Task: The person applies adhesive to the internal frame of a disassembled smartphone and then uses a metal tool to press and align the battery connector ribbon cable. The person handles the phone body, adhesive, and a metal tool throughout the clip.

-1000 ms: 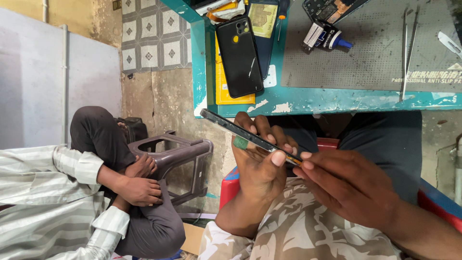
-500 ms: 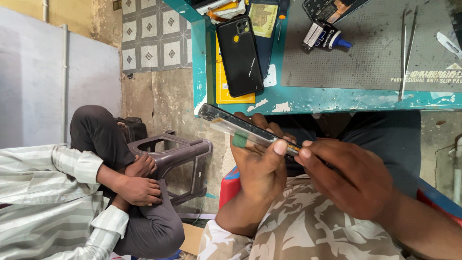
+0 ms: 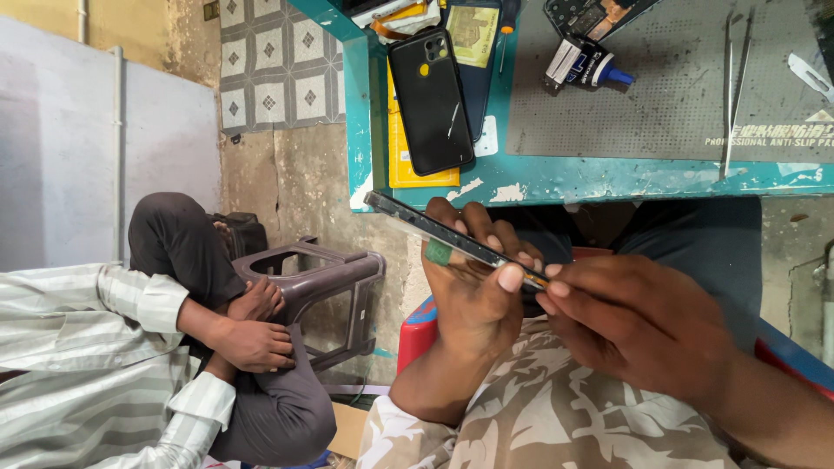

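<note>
Currently the left hand (image 3: 473, 300) carries a thin dark phone (image 3: 452, 241) edge-on above the lap, below the front edge of the teal table (image 3: 608, 178). Its grip is closed on the device: the fingers wrap over the far side and the thumb presses the near edge close to a small green tab. One end of the phone points up and left toward the table; the other end meets the right hand (image 3: 638, 326).

The right hand's grip is narrow, thumb and forefinger pinched at that end of the phone. Whether a pick or blade sits between the fingertips cannot be told.

Step in hand, as a judgement: work along the edge seam at the right-hand end, most likely prying or separating a panel. The next move calls for a steady left-hand hold, light force directed along the seam, and no twisting, since a thin body or screen may crack or slip toward the floor.

On the table lie a black phone back (image 3: 430, 100) resting on a yellow sheet (image 3: 408, 165), a grey work mat (image 3: 660, 104), tweezers (image 3: 728, 95) and a small blue-tipped bottle (image 3: 586, 62). To the left, another person in a striped shirt (image 3: 78, 347) sits with clasped hands beside a grey plastic stool (image 3: 326, 278).
</note>
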